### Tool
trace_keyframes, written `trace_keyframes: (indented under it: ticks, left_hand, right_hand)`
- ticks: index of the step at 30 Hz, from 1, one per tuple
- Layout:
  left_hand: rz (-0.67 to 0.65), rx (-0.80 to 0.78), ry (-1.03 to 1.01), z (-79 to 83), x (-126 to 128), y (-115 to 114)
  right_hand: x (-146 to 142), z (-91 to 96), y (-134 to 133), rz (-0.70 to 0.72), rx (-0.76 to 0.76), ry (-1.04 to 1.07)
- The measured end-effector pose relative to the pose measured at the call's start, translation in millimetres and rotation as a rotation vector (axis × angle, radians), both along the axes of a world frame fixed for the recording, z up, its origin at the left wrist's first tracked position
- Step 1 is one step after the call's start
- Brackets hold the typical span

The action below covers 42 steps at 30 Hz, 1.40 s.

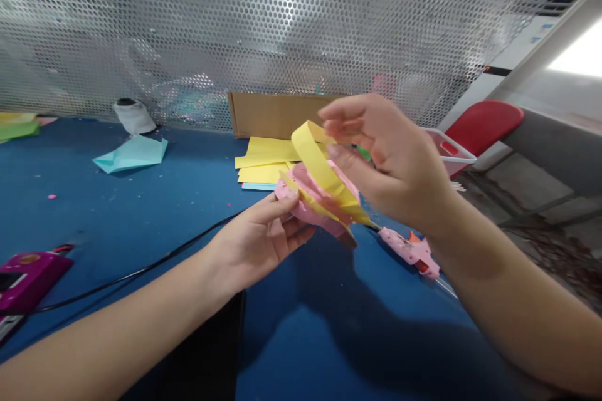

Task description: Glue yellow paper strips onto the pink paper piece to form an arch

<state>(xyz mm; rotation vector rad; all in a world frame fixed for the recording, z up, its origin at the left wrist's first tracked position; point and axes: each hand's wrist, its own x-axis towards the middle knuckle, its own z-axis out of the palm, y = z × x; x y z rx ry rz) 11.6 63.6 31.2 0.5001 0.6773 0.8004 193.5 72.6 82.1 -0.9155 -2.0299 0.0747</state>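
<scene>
Clasping the pink paper piece (pixel 314 216) above the tabletop (pixel 188 194), the left hand (pixel 261 238) pinches its edge; the right hand (pixel 390 163) curls beside the yellow strip (pixel 317 163), its grip unclear. Yellow sheets (pixel 263 172) lie beyond, a glue gun (pixel 407 249) rightward.

Perforated metal screen (pixel 263 19) (glinting)

Single head-worn view, we look forward and down across the blue table (pixel 94 213), left hand (pixel 263 235) and right hand (pixel 399 163) near at mid-frame, perforated metal screen (pixel 235 12) facing us beyond, red chair (pixel 491 124) farther off right.
</scene>
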Motion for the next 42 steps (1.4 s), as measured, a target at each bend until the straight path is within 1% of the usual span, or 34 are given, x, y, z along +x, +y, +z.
trace_keyframes:
  ticks: [1, 3, 5, 7, 10, 13, 18, 24, 28, 31, 36, 38, 40, 42]
  left_hand:
    - [0.038, -0.012, -0.015, -1.2, 1, -2]
    - [0.109, -0.029, -0.036, -3.9, 3, -5]
    - [0.161, -0.064, -0.055, -7.0, 5, -10]
    - [0.174, -0.100, -0.072, -10.5, 6, -15]
    - [0.159, -0.102, -0.093, -15.6, 6, -22]
    - [0.155, -0.102, -0.091, -18.6, 4, -27]
    - [0.178, -0.096, -0.099, -14.8, 1, -29]
    - [0.157, -0.098, -0.163, -7.4, 2, -36]
    - [0.162, -0.176, -0.145, -6.7, 3, -45]
    - [0.161, -0.211, -0.122, -8.6, 4, -46]
    - [0.123, -0.242, -0.065, -15.5, -1, -42]
    - [0.081, -0.225, -0.014, -19.1, -4, -39]
    - [-0.004, -0.193, 0.045, -22.4, -8, -37]
    - [-0.128, -0.154, 0.120, -24.9, -13, -34]
  right_hand:
    - [2, -1.0, -5, -0.077, -0.058, 0.034]
    - [5, -2.8, -13, -0.174, -0.191, -0.003]
    - [9, -4.5, -19, -0.198, -0.289, -0.088]
    - [12, -6.4, -22, -0.175, -0.323, -0.128]
    - [14, -9.4, -22, -0.092, -0.329, -0.149]
    - [15, -11.7, -21, -0.023, -0.290, -0.163]
    - [16, -8.3, -21, 0.088, -0.181, -0.189]
    - [11, 1.1, -26, 0.062, -0.201, -0.212]
    - [9, 5.3, -28, 0.041, -0.209, -0.270]
    - [8, 7.0, -28, 0.068, -0.203, -0.337]
    - [9, -0.5, -26, 0.140, -0.177, -0.377]
    - [11, -4.8, -25, 0.144, -0.179, -0.380]
    - [13, -7.7, -24, 0.128, -0.200, -0.383]
    - [16, -9.0, -21, 0.130, -0.211, -0.383]
